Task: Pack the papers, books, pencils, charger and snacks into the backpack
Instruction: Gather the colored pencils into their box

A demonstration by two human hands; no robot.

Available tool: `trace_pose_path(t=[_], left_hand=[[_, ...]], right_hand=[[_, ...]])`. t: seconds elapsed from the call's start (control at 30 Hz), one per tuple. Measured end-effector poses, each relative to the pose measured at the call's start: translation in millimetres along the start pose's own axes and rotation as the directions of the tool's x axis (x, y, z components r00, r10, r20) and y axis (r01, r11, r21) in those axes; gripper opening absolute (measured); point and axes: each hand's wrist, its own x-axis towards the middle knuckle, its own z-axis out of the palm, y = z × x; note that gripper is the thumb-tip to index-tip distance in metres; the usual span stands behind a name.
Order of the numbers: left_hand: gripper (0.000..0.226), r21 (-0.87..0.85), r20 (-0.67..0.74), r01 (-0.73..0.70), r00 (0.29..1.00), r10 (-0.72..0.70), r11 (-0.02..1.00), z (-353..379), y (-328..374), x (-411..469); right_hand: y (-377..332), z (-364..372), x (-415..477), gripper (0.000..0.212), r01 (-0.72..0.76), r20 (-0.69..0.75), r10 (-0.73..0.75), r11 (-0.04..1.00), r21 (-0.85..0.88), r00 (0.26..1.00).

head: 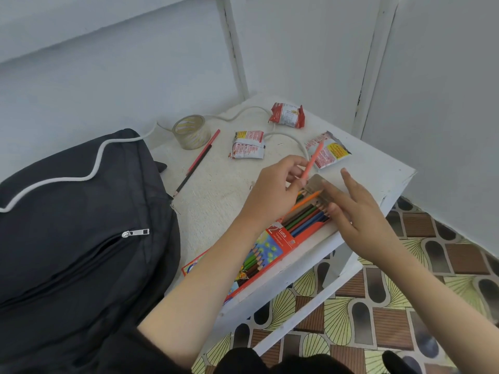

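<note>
At the far left the black backpack [81, 238] lies slumped against the table [216, 190], its front pocket zipped. I cannot tell from here whether the main opening is undone. The white charger cable [54, 182] trails over it and snakes back across the tabletop past a tape roll [192, 131]. Beside the roll lies a loose pencil [198, 160], red and black, and further along three snack packets [248, 144] sit apart from one another. The left hand [270, 193] pinches a pink pencil [313, 160] in curled fingers, its lower end aimed at the mouth of the pencil box [272, 247]. The right hand [359, 214] has its fingers straight and spread, pressing on the open flap [317, 184] and the pencil tips. An orange pencil [305, 202] lies askew over the row, so the pink one may jam against it or push others out. The box also lies along the table's front edge, and a hard shove could tip it to the floor. The cable draped on the bag could get dragged along if the bag is lifted first.
</note>
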Motion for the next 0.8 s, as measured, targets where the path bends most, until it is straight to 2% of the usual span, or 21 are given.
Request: trace_pose_path(t=[0.1,0.2,0.27,0.53,0.67,0.8], left_hand=[[0.038,0.045,0.064,0.016,0.998,-0.019,0.999,4,-7,-6],[0.036,0.064,0.095,-0.035,0.995,0.029,0.997,7,-11,-14],[0.034,0.148,0.117,-0.074,0.992,0.057,0.986,8,-16,-18],[0.023,0.371,0.086,-0.235,0.972,0.219,0.898,4,-29,-39],[0.022,0.403,0.088,-0.195,0.981,0.175,0.894,1,-38,-49],[0.03,0.345,0.048,-0.146,0.989,0.138,0.927,-5,-35,-56]], right_hand=[[-1,0,-1,0.055,-0.053,-0.037,0.056,0.994,0.096,0.998],[1,-1,-2,0.057,-0.065,-0.067,0.076,0.985,0.161,0.995],[1,-1,-3,0.056,-0.061,-0.069,0.073,0.984,0.17,0.995],[1,1,-2,0.055,-0.039,-0.008,0.039,0.999,0.001,0.999],[2,3,0,0.057,-0.028,0.01,0.029,0.997,-0.077,1.0],[0,5,0,0.061,0.016,0.019,-0.014,0.991,-0.13,1.0]])
